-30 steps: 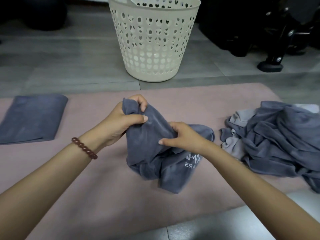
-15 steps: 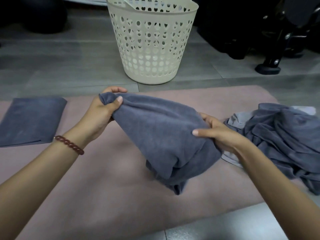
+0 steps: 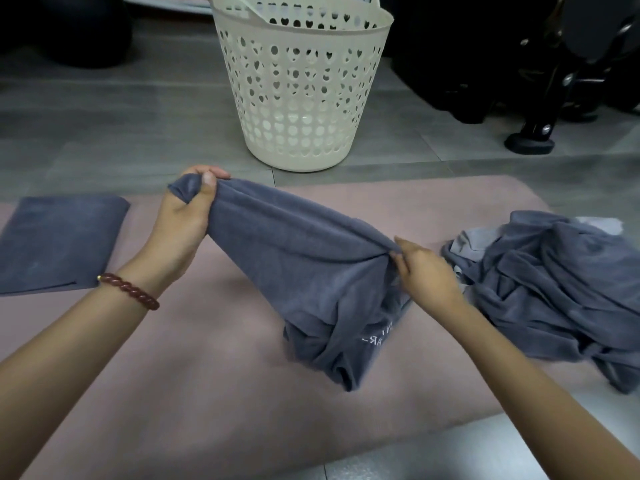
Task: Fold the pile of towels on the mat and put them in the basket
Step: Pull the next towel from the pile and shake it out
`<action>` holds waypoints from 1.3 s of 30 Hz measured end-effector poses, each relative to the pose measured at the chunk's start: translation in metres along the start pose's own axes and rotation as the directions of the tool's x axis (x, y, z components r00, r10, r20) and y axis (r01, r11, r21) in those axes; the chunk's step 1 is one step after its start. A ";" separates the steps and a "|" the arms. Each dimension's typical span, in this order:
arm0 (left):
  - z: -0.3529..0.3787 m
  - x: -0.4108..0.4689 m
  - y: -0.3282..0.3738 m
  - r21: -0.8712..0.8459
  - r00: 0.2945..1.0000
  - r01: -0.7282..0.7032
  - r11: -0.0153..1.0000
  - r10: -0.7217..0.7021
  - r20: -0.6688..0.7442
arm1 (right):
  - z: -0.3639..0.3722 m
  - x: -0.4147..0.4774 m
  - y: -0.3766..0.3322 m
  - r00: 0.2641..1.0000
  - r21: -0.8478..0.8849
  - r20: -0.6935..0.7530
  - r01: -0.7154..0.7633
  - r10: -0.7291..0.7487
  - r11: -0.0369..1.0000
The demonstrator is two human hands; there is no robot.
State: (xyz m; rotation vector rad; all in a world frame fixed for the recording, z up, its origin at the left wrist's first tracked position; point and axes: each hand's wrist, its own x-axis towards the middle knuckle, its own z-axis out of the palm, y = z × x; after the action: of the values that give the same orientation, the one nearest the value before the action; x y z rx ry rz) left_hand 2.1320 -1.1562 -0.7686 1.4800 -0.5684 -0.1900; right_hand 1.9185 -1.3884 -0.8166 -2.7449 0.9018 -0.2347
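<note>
A grey-blue towel [image 3: 298,258] is stretched between my hands above the pink mat [image 3: 194,375]. My left hand [image 3: 183,220] pinches one corner of it, raised at the left. My right hand [image 3: 424,271] pinches the top edge lower down at the right. The rest of the towel hangs bunched onto the mat, with white lettering showing. A pile of crumpled grey towels [image 3: 554,282] lies on the mat's right end. One folded towel [image 3: 59,240] lies flat at the left end. The cream perforated basket [image 3: 301,91] stands on the floor beyond the mat.
Grey floor tiles [image 3: 104,126] surround the mat. Dark equipment with a black foot [image 3: 530,143] stands at the back right. Another dark object [image 3: 69,29] sits at the back left.
My hands have drawn apart, spreading the towel's top edge. The left hand rose and moved left with its corner; the right hand slid right along the edge toward the pile.
</note>
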 end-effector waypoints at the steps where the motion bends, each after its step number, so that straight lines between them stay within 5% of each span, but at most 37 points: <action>1: -0.001 0.002 0.000 0.010 0.996 -0.032 0.999 0.033 -0.087 | -0.003 0.001 -0.002 1.000 0.164 0.002 -0.030 0.030 0.986; 3: -0.002 0.005 0.005 0.048 0.963 -0.112 0.993 0.121 -0.242 | -0.014 0.006 -0.010 0.994 0.521 -0.004 -0.091 0.108 0.849; 5: -0.002 0.011 0.018 0.064 0.944 -0.146 0.987 0.158 -0.288 | -0.036 0.018 -0.017 0.990 0.538 -0.112 -0.013 0.087 0.843; 11: -0.021 0.086 0.098 0.252 0.954 -0.244 0.936 0.278 -0.109 | -0.169 0.076 -0.029 0.952 -0.133 -0.204 0.205 -0.230 0.970; 13: -0.020 0.110 0.127 0.342 0.968 -0.238 0.909 0.249 0.011 | -0.210 0.095 -0.036 0.912 -0.179 -0.345 0.168 -0.221 0.969; 16: -0.012 0.142 0.178 0.398 0.964 -0.265 0.878 0.245 0.102 | -0.273 0.126 -0.044 0.850 -0.041 -0.517 0.091 -0.099 0.995; 19: -0.004 0.171 0.254 0.364 0.925 -0.378 0.851 0.332 0.185 | -0.352 0.147 -0.060 0.838 -0.007 -0.544 0.039 -0.037 0.999; 23: 0.001 0.199 0.364 0.152 0.897 -0.428 0.891 0.440 -0.047 | -0.462 0.152 -0.095 0.829 -0.051 -0.559 0.010 -0.037 0.999; 30: -0.006 0.209 0.535 0.028 0.782 -0.591 0.806 0.581 -0.224 | -0.616 0.156 -0.134 0.642 0.196 -0.764 0.148 0.057 0.969; 34: -0.009 0.211 0.583 0.059 0.724 -0.646 0.761 0.635 -0.271 | -0.660 0.157 -0.139 0.615 0.369 -0.776 0.267 0.138 0.890; 39: -0.006 0.210 0.595 0.103 0.771 -0.566 0.818 0.570 -0.285 | -0.655 0.156 -0.131 0.611 0.513 -0.759 0.350 0.224 0.784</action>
State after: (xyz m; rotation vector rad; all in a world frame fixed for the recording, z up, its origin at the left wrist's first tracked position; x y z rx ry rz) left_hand 2.1844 -1.1848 -0.1402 1.2492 -0.7383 0.5166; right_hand 1.9681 -1.4969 -0.1413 -1.9476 0.6734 -1.5783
